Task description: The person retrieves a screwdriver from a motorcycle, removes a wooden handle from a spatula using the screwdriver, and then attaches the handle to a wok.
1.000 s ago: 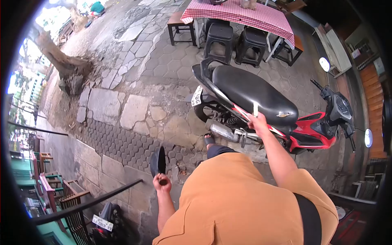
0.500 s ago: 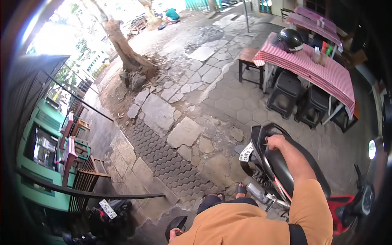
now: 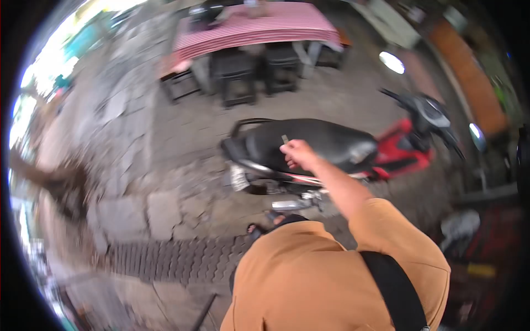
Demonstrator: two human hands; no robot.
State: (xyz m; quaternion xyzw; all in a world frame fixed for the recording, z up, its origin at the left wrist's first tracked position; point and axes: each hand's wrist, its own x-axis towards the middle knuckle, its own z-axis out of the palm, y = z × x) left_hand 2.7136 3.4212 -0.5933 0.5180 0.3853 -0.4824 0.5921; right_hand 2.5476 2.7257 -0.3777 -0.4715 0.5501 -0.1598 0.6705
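My right hand [image 3: 298, 154] is closed, pinching a small, thin, key-like piece [image 3: 285, 139] that sticks up past the fingertips. Below the hand lies the long black seat [image 3: 314, 140] of a parked motor scooter with a red front body [image 3: 402, 151]. The scooter's handlebar [image 3: 430, 113] is at the right, and its tail with a grab rail [image 3: 251, 122] and white number plate [image 3: 239, 179] is at the left. I cannot make out whether the hand touches the seat. My left hand is out of sight.
Beyond the scooter stands a table with a red-and-white checked cloth [image 3: 265, 27], with black stools [image 3: 233, 74] under it and a blurred dark helmet [image 3: 206, 14] on top. A tree trunk [image 3: 33, 168] rises at the left. Uneven stone paving [image 3: 118, 215] surrounds my feet.
My view has swung right, bringing the whole scooter into sight. My right hand has moved from the rear grab rail to over the seat. My left hand, with a black object, has left view.
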